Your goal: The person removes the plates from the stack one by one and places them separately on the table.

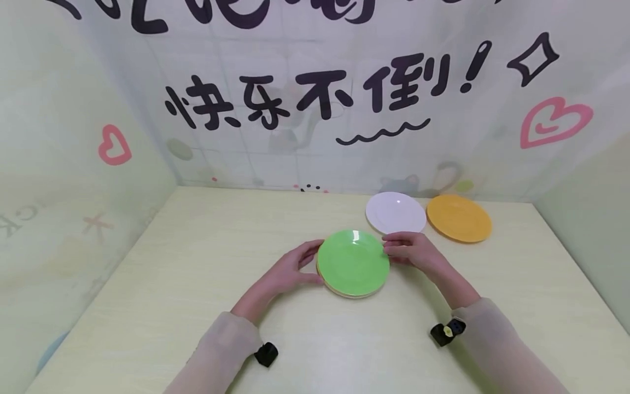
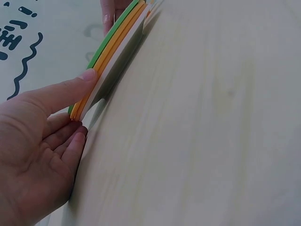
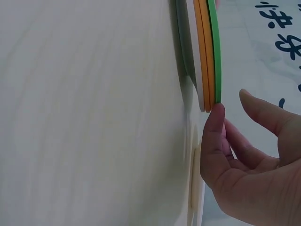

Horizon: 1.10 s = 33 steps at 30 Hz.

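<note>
A stack of plates lies in front of me, with a green plate (image 1: 353, 265) on top. Orange plates (image 2: 108, 53) sit under it, and a white plate (image 3: 194, 59) is the lowest. My left hand (image 1: 291, 268) curves round the left edge, its thumb (image 2: 84, 77) against the stacked rims and its other fingers bent at the same edge. On the opposite side, my right hand (image 1: 412, 251) rests fingertips (image 3: 216, 113) at the rim. One digit of that hand stands apart from the plates in the right wrist view.
Behind my right hand, a separate white plate (image 1: 395, 212) lies on the pale wooden table (image 1: 221, 230). A separate orange plate (image 1: 459, 218) is just right of it. A printed cloth wall (image 1: 305, 158) closes off the back, with more panels at both sides.
</note>
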Each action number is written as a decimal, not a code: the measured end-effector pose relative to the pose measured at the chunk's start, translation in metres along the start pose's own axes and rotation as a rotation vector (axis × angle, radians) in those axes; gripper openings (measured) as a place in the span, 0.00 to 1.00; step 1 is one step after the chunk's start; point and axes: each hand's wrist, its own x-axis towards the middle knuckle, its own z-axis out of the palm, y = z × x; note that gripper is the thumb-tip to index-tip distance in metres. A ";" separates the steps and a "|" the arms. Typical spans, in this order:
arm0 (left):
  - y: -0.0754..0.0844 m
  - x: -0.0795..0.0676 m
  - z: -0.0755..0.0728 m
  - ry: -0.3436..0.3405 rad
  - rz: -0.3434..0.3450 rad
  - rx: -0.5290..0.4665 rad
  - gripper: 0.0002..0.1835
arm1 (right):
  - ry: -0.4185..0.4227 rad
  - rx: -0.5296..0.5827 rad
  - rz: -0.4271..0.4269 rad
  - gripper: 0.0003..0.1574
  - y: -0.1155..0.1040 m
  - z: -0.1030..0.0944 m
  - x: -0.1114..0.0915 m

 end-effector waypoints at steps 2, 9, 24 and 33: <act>-0.001 0.002 0.000 0.004 0.003 0.009 0.49 | 0.005 -0.046 -0.007 0.29 -0.001 0.002 0.003; -0.004 0.008 -0.001 -0.010 0.002 0.025 0.48 | 0.028 -0.145 -0.025 0.27 -0.001 0.005 0.011; 0.001 0.001 -0.001 0.009 -0.025 0.014 0.49 | 0.038 -0.293 -0.013 0.20 -0.009 0.010 0.016; 0.002 0.001 -0.002 -0.001 -0.035 0.020 0.49 | 0.020 -0.270 0.009 0.20 -0.012 0.009 0.014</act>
